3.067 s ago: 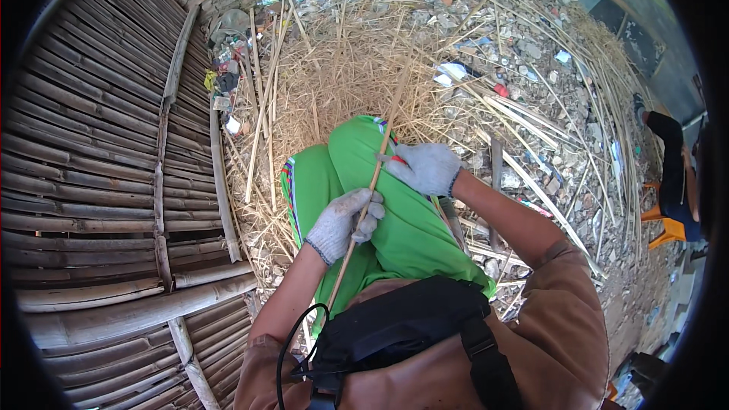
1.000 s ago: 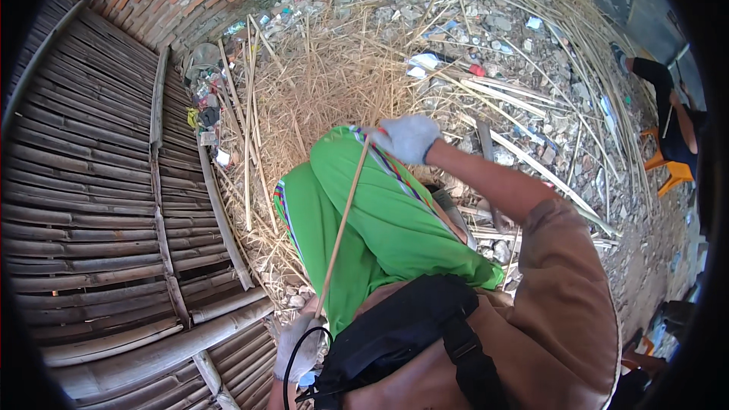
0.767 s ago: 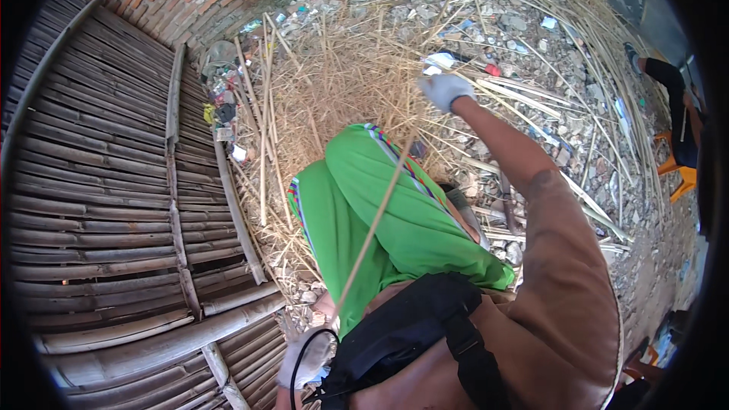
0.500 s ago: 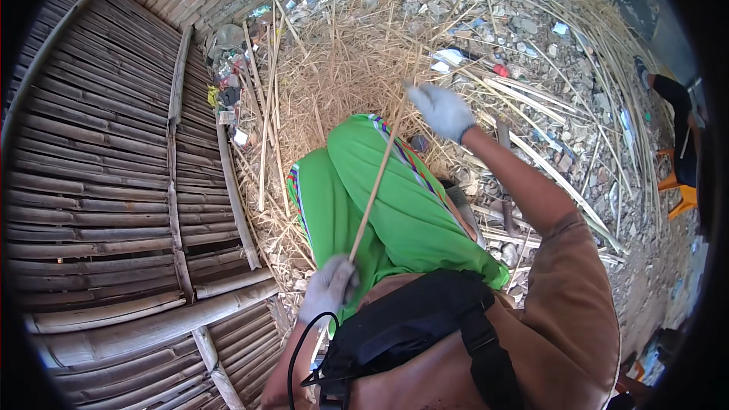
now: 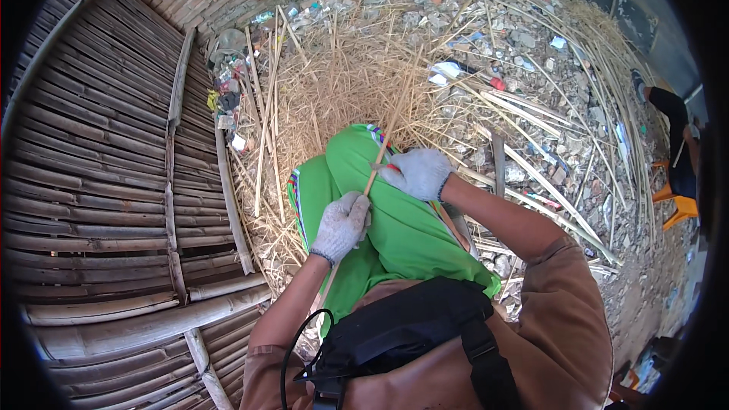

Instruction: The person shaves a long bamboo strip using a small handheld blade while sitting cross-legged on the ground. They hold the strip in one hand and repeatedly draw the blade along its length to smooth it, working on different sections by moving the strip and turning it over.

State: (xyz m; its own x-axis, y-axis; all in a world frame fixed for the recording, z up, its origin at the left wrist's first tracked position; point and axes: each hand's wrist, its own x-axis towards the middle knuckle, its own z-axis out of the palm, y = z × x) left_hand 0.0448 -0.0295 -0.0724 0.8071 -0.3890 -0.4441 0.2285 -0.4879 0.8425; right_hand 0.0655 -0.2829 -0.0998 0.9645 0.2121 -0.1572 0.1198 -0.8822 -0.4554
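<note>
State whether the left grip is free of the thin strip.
No: the left grip is closed around the thin strip, which shows above and below it.

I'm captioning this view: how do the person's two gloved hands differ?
The left hand closes around the thin stick, while the right hand grips a small tool with a red part at the stick. The left hand sits lower in the view; the right hand, higher and farther right. Both wear pale gloves.

No legible txt or nos.
</note>
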